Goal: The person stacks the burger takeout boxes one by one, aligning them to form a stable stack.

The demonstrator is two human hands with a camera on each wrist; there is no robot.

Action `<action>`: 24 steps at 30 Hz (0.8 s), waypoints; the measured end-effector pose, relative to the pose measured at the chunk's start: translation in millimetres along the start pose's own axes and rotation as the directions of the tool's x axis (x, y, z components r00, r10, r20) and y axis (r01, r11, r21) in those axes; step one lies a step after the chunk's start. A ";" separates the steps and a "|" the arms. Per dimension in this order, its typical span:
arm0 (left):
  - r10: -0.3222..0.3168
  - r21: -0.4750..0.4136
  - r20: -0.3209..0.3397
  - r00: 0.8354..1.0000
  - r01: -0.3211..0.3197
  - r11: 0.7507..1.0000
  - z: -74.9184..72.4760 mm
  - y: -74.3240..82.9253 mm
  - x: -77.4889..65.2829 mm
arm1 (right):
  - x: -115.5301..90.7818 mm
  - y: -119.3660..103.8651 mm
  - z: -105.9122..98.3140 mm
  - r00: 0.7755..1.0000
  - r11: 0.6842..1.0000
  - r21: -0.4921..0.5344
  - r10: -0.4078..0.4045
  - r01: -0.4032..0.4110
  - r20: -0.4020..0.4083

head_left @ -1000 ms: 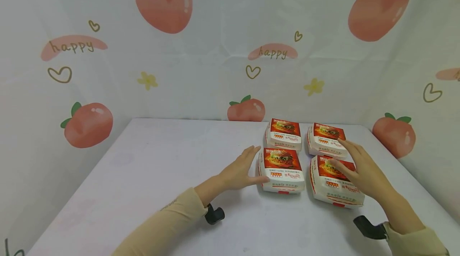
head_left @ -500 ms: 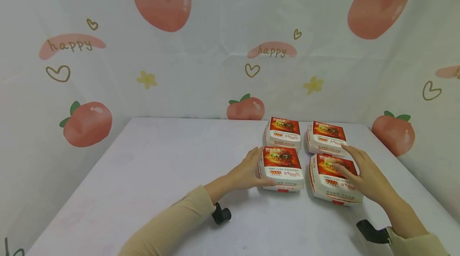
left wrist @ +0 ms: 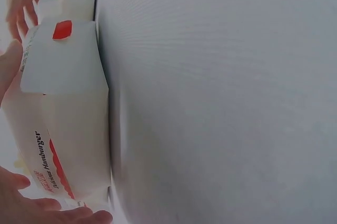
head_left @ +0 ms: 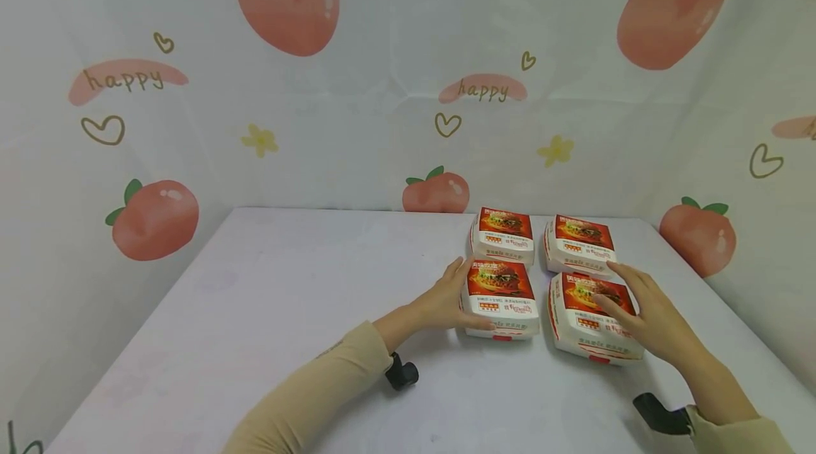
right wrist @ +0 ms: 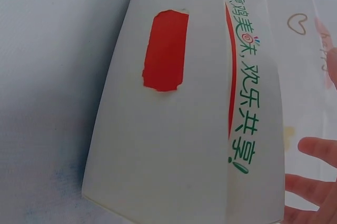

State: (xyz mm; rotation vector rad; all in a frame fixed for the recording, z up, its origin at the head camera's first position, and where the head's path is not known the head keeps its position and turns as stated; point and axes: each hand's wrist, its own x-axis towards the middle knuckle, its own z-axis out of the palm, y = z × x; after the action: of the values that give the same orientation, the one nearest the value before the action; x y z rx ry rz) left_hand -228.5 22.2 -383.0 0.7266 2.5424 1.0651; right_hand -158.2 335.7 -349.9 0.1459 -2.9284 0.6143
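By one box (head_left: pixel 574 330), right fingers (head_left: pixel 628 275) spread

A white carton (right wrist: pixel 179 134) is being shown large, its side being marked by a red patch (right wrist: pixel 166 50). Green Chinese lettering (right wrist: pixel 247 92) is being bordered by a red stripe (right wrist: pixel 232 77). At right, the right hand (right wrist: pixel 310 187) is being cut off by the border, its lower fingers (right wrist: pixel 305 216) being partly hidden by the carton's edge. Behind, a pale cloth (right wrist: pixel 295 87) is being decorated with a heart outline (right wrist: pixel 297 24). At left, the surface (right wrist: pixel 42 77) is being shaded beside the carton.
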 end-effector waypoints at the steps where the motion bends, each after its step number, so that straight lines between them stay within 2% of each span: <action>1: 0.001 -0.004 0.003 1.000 -0.001 1.000 -0.1 -0.2 0.1 | -0.2 0.4 0.4 1.000 1.000 0.000 0.003 -0.003 0.006; 8: 0.006 0.000 0.006 1.000 -0.006 1.000 0.6 -1.4 2.4 | 0.4 4.7 2.5 1.000 1.000 -0.008 0.009 -0.009 0.010; 24: 0.039 0.024 -0.053 0.998 -0.038 0.999 0.7 0.1 1.0 | 0.8 7.8 6.4 0.997 0.999 0.003 0.034 -0.035 0.063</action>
State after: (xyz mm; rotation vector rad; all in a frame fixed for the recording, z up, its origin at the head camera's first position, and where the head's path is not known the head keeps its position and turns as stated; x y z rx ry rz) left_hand -229.0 23.2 -383.5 0.7655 2.5996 1.0836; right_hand -160.7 340.2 -358.6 0.1173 -2.9960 0.6325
